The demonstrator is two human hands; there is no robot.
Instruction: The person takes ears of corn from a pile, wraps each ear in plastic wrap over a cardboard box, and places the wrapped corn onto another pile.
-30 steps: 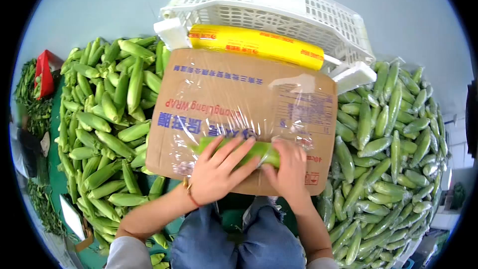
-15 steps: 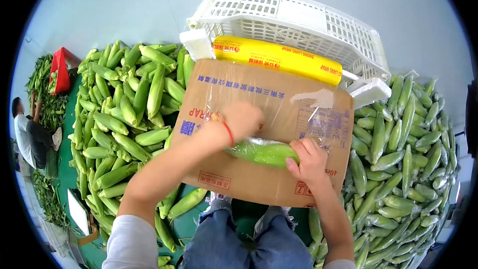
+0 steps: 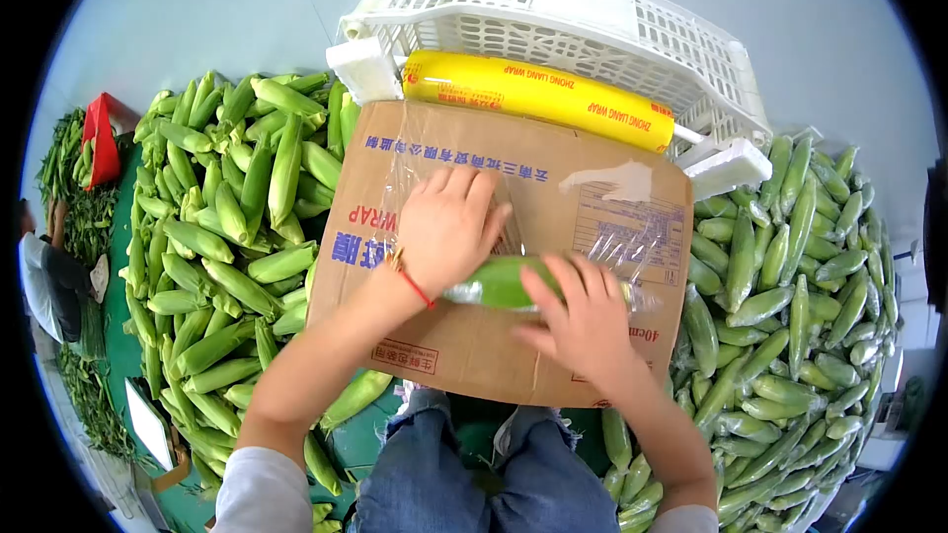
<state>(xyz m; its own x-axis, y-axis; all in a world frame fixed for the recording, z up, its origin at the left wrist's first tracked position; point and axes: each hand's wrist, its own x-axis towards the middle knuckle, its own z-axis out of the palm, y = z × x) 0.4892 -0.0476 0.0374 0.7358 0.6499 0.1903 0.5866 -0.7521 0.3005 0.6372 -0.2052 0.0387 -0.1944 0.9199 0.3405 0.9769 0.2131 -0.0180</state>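
A green ear of corn in its husk point(image 3: 502, 283), partly covered in shiny cling film, lies crosswise on a cardboard box point(image 3: 513, 360). My right hand point(image 3: 583, 321) grips its right part, fingers over the top and thumb to the left. Fingers stretched forward, my left hand point(image 3: 449, 222) lies over clear cling film point(image 3: 403, 163) on the cardboard, just beyond the corn's left end. The left wrist, with a red cord on it, hides the tip of that end. A yellow roll of cling film point(image 3: 538, 94) is mounted along the far edge of the box.
Unwrapped corn point(image 3: 212, 266) is heaped at the left; film-wrapped corn point(image 3: 780, 336) is piled at the right. Behind the roll stands a white plastic crate point(image 3: 583, 10). White blocks point(image 3: 365, 69) support the roll's ends. A person point(image 3: 54, 276) sits far left near a red bag point(image 3: 102, 143).
My left hand has gone from a blurred sweep to lying flat on the film. My right hand has moved left from the corn's end to farther over it. The view has shifted slightly.
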